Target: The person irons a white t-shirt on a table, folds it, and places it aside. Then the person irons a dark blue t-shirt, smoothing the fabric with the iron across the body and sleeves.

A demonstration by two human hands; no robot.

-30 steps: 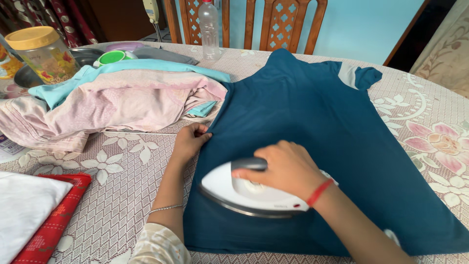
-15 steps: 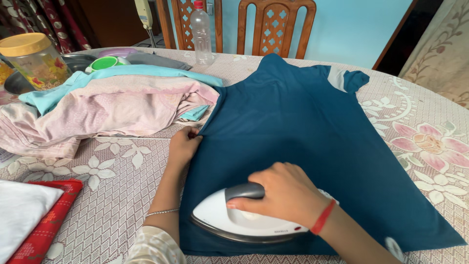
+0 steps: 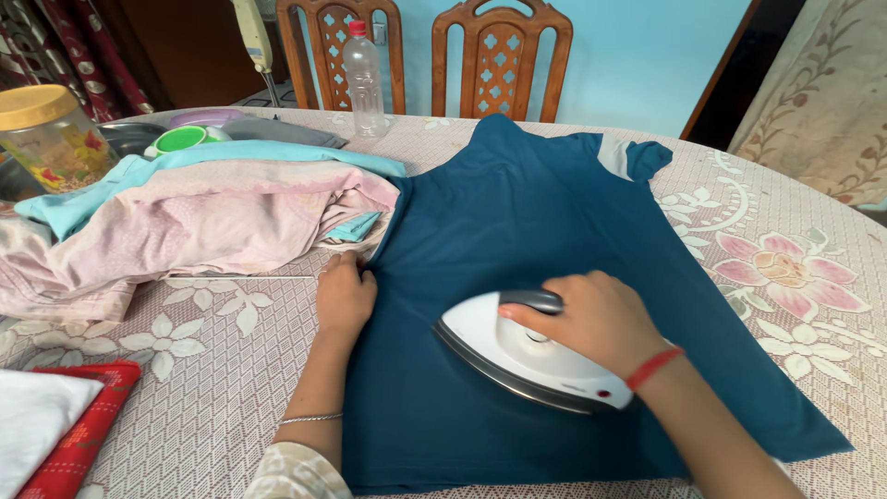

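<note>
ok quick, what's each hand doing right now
left hand: open, pressing flat on the edge of the blue shirt
right hand: closed around the handle of the white iron

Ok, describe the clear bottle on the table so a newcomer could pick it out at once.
Start at the dark teal shirt spread on the lace-covered table, then look past its collar end to the far edge, before the two wooden chairs. The clear plastic bottle stands there upright, the only tall, see-through thing with a red cap, unlike the squat yellow-lidded jar.
</note>
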